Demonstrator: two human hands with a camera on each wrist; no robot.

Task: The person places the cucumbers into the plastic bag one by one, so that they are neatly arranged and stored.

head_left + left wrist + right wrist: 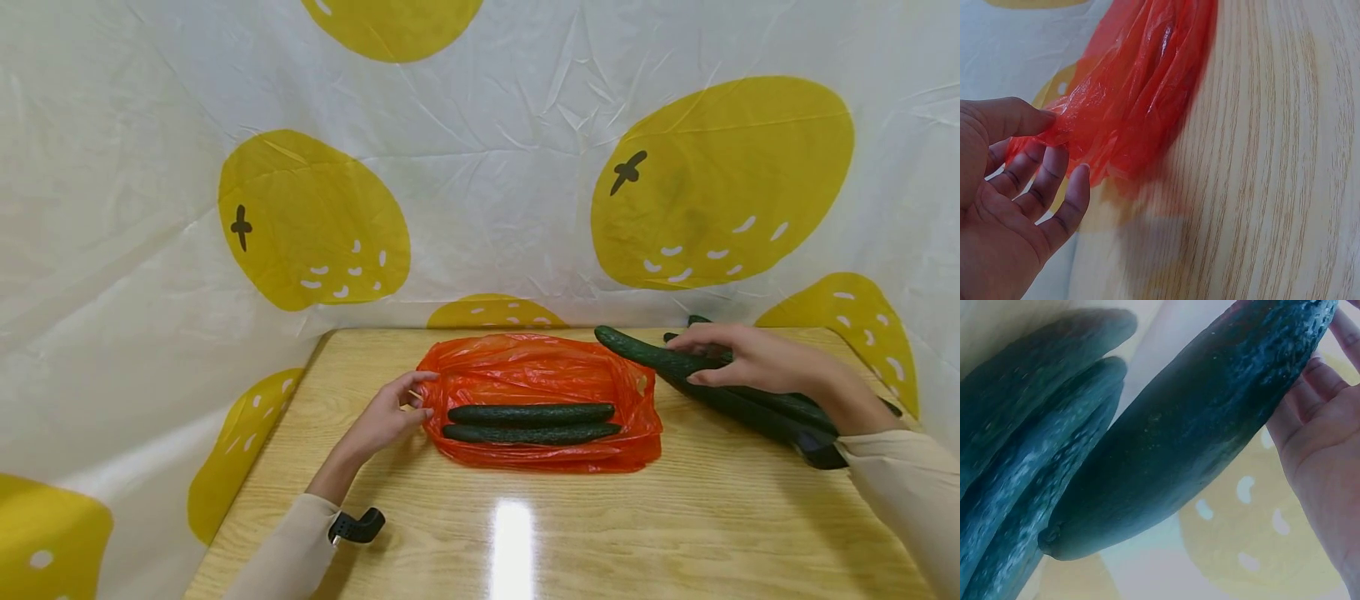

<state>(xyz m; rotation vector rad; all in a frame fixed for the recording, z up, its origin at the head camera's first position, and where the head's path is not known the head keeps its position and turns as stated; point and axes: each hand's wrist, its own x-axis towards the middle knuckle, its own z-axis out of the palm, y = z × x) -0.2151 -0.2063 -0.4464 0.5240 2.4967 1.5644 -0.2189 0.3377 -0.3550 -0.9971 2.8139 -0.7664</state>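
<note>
On the near left of the table (pixel 675 533), left hand (pixel 386 417) pinching the left rim of the orange bag (pixel 540 371), thumb above and fingers (pixel 1054 181) below the film. Thin, limp, slippery plastic, probably best taken at the rim. Two cucumbers (pixel 531 423) lying side by side on the bag. Farther right, right hand (pixel 738 357) curled round a cucumber (pixel 652 354) atop the pile (pixel 780 412); firm, weighty, likely gripped mid-length, tip raised toward the bag.
</note>
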